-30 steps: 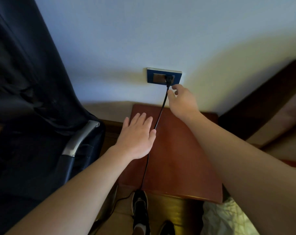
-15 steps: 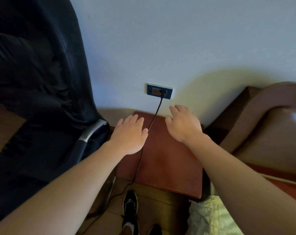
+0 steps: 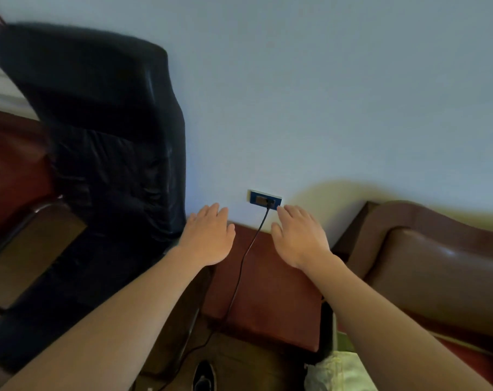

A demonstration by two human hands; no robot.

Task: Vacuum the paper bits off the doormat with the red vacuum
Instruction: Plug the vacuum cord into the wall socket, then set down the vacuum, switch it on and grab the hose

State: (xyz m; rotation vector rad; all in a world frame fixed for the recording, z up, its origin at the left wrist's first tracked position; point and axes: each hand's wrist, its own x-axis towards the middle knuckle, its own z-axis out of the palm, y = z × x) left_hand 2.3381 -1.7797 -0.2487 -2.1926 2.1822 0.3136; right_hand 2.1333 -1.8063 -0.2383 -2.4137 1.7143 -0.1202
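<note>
The red vacuum and doormat are out of view — only a black cord (image 3: pixel 245 258), likely the vacuum's, runs from a blue wall socket (image 3: pixel 258 198) down across a red-brown bench (image 3: pixel 282 294) to the floor. The left hand (image 3: pixel 208 241) and the right hand (image 3: pixel 298 241) hover either side, each grip spread, empty. Near a shoe (image 3: pixel 204 375), the slack cord could snag and unplug

- Pale blue-grey wall (image 3: pixel 324 94), plain, evenly lit; soft yellowish shadow low on it above the sofa.
- Blue socket plate (image 3: pixel 258 196) set low in the wall.
- Black padded office chair (image 3: pixel 107 131) at left, its back close to the wall.
- Reddish-brown table (image 3: pixel 276 292) against the wall, between chair and sofa.
- Brown leather sofa (image 3: pixel 437 266) at right, glossy highlights.
- Wooden floor (image 3: pixel 239 359) below, dim.
</note>
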